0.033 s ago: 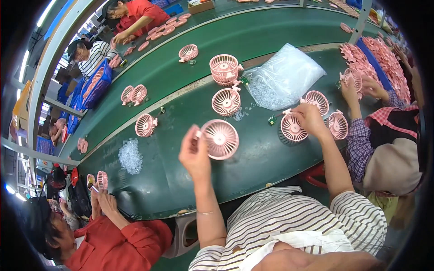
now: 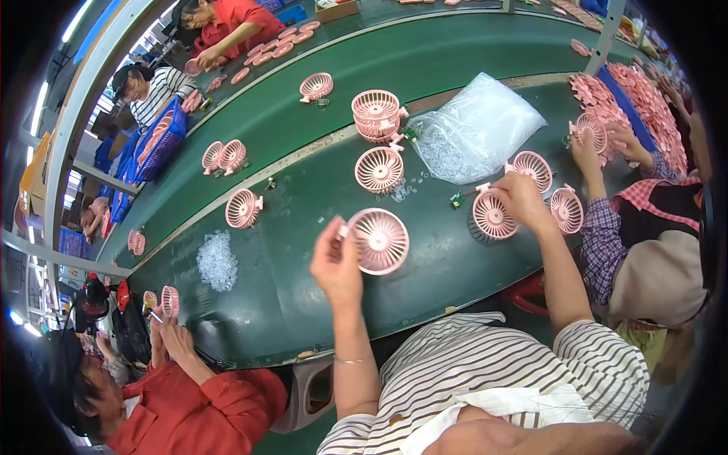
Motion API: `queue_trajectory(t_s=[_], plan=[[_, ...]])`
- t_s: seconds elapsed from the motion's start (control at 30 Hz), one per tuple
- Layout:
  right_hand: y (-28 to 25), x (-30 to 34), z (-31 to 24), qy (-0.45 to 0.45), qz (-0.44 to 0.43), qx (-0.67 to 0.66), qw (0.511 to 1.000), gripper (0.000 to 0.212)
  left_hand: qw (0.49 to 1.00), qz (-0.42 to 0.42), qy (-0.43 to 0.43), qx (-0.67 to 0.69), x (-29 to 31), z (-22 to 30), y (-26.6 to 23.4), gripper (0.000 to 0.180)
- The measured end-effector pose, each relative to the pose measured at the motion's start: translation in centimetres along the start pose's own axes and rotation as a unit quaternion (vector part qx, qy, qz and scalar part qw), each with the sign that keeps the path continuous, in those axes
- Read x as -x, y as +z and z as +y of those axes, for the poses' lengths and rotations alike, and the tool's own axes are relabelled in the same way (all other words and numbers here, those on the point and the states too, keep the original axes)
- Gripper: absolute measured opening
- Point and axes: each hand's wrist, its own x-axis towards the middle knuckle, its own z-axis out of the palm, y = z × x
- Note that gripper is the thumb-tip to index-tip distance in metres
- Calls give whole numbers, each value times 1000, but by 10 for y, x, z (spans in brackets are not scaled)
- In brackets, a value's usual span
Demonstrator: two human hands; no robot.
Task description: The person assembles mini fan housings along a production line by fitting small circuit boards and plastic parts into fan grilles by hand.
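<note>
My left hand (image 2: pixel 339 269) grips a pink round fan housing (image 2: pixel 379 241) by the side, holding it above the green work surface with its slatted face toward me. My right hand (image 2: pixel 523 201) is closed at the rim of another pink fan housing (image 2: pixel 494 214), which stays low at the surface; the fingertips are partly hidden. Just beyond that hand lies a fan housing (image 2: pixel 532 170), and to its right leans one more housing (image 2: pixel 566 210). A small green circuit board (image 2: pixel 456 199) sits left of the right hand's housing.
Ahead stand stacked housings (image 2: pixel 377 114) and a single housing (image 2: pixel 380 169). A plastic bag of small clear parts (image 2: pixel 474 133) lies beside them. Left is a pile of clear parts (image 2: pixel 218 262). A green conveyor belt (image 2: pixel 273 114) runs behind. Co-workers sit at both sides and across.
My left hand has moved slightly right and down with its fan housing. My right hand and its housing have shifted only slightly. Across the belt, a co-worker's hand now holds up a pink piece.
</note>
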Motion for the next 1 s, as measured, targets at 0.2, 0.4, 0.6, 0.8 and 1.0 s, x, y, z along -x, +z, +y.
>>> queue_trajectory(t_s=[0.2,0.4,0.6,0.8,1.0], plan=[[12,-13,-64,-146,86,-12,985,23,998,-16,-20,-50,44,-34,7,27],[76,-74,-81,-236,5,67,969,17,997,-29,14,-65,48,-34,3,30],[87,-83,-78,-214,-11,63,975,10,997,5,-35,62,47,-29,3,25],[62,-68,-101,-159,35,-6,987,3,1000,15,-16,18,48,-40,0,24],[81,5,-175,-47,-45,-435,898,9,990,-10,29,-141,50,-29,8,26]])
